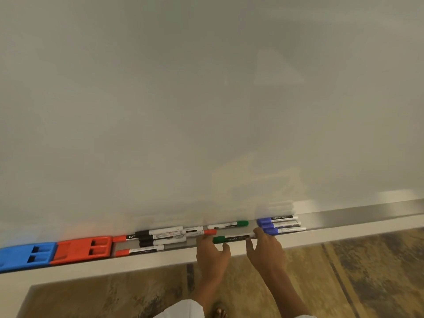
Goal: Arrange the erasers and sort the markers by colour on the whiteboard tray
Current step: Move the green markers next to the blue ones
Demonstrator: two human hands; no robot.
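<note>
A grey whiteboard tray (344, 218) runs along the bottom of the board. At its left end lie a blue eraser (25, 255) and a red eraser (82, 249), side by side. Right of them sit red markers (137, 251) and black markers (160, 237) in a loose bunch. One green marker (229, 225) lies at the back of the tray. A second green marker (230, 238) is held at both ends between my left hand (212, 255) and my right hand (266, 251). Three blue markers (278, 224) lie stacked just right of my right hand.
The whiteboard (206, 99) fills the upper view, wiped clean with faint smears. The tray stretches on to the right past the blue markers. Below is a patterned brown carpet (355, 278), with a white sleeve edge and a foot at the bottom.
</note>
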